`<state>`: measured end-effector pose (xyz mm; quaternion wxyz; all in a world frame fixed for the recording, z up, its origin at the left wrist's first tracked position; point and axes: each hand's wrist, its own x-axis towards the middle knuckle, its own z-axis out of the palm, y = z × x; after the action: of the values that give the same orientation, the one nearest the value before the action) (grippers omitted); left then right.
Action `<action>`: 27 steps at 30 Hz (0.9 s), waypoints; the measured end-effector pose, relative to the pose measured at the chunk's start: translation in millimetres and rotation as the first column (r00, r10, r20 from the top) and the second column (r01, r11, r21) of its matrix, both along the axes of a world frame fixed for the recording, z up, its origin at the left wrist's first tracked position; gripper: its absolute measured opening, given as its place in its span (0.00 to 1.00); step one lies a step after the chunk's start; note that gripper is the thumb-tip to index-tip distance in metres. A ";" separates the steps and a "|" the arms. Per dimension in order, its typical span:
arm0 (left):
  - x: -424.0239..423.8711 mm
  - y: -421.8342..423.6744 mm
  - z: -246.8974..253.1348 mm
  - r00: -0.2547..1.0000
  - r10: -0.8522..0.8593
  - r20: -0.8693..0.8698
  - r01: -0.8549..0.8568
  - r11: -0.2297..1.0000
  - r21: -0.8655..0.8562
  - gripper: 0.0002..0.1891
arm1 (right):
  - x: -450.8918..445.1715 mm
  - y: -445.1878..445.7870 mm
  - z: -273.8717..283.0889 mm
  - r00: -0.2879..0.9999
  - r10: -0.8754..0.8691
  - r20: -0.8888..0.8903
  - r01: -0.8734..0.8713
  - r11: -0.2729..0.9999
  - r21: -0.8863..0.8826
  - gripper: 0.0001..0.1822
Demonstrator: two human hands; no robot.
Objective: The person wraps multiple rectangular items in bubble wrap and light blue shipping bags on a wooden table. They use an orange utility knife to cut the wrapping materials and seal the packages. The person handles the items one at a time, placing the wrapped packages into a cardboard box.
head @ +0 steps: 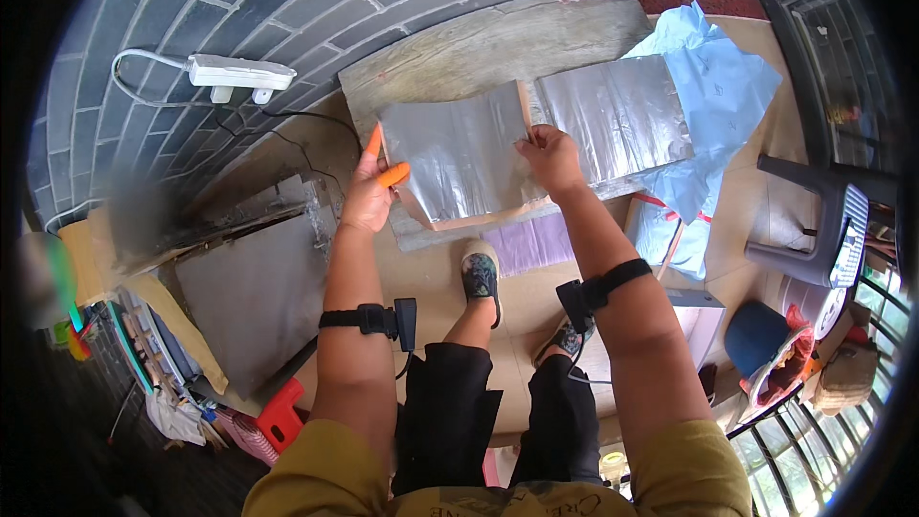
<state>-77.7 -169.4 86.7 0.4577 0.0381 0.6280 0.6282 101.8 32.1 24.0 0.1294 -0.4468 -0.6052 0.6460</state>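
Note:
A stack of silver foil-faced paper sheets point(459, 158) with tan edges is raised between my two hands, its surface slightly bowed. At the left edge, my left hand point(370, 194) grips the stack; orange finger covers point(393, 174) sit on two of its digits. My right hand point(551, 161) pinches the opposite edge between thumb and fingers. Just to the right lies a second silver foil stack point(614, 118), flat on a worn wooden board point(459, 50). Part of that board is hidden beneath the sheets.
Crumpled blue wrapping point(725, 93) spreads at the right end of the board. A purple sheet point(528, 243) lies below its front edge. A white power strip point(240, 72) hangs on the grey brick wall point(301, 7). A grey plastic stool point(826, 222) stands at right.

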 end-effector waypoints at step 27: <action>40.4 -43.0 -75.5 0.971 0.201 -0.126 -0.237 0.863 -0.447 0.36 | 39.0 -7.9 -0.6 0.954 0.101 0.282 -0.093 0.995 -0.040 0.11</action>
<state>-37.2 -212.4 11.2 0.3553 -0.1190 0.7755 0.5081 140.8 24.3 23.4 0.0036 -0.5063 -0.6301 0.5887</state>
